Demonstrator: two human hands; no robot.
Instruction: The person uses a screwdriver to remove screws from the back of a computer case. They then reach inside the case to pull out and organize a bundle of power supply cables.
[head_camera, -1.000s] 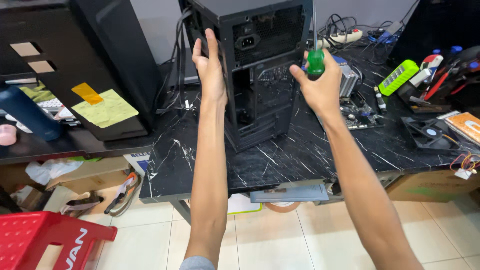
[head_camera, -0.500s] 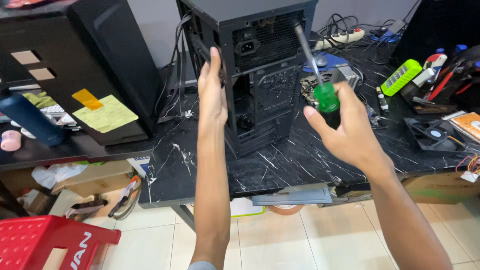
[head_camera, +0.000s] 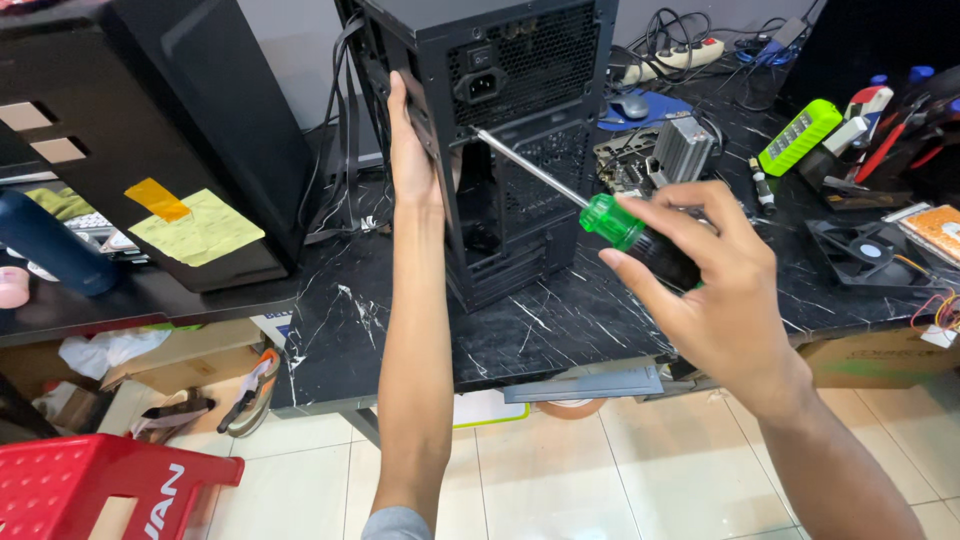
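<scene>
**Screwdriver tip brought to the rear of the computer case**

Since half a second ago the right hand (head_camera: 715, 300) has swung the screwdriver (head_camera: 600, 215) down from pointing up beside the case, so its metal shaft now slants up and to the left, with the tip at the back panel of the black computer case (head_camera: 520, 150), just below the power socket. The fingers of that hand are curled closed around the dark grip behind the translucent green collar, thumb on top.

Against the left rear edge of the case, the left hand (head_camera: 412, 150) lies flat with its fingers stretched out straight and together, pressing on the side panel rather than gripping anything. It has kept the same place as before.

The case stands upright on the black marble-patterned table (head_camera: 560, 320), its open side turned left; cables hang inside and behind it, though what else it contains is too dark to tell. To its left stands a second black tower (head_camera: 200, 130) with yellow sticky notes (head_camera: 195, 225) on its face.

On the table to the right lie a bare circuit board with a metal heatsink (head_camera: 680, 150), a lime-green device (head_camera: 797, 137), a black cooling fan (head_camera: 865, 252) and a white power strip (head_camera: 665, 55). Below the table edge sits a red plastic crate (head_camera: 90, 490), and beside it an open cardboard box (head_camera: 160, 385) containing loose tools and crumpled plastic.
</scene>
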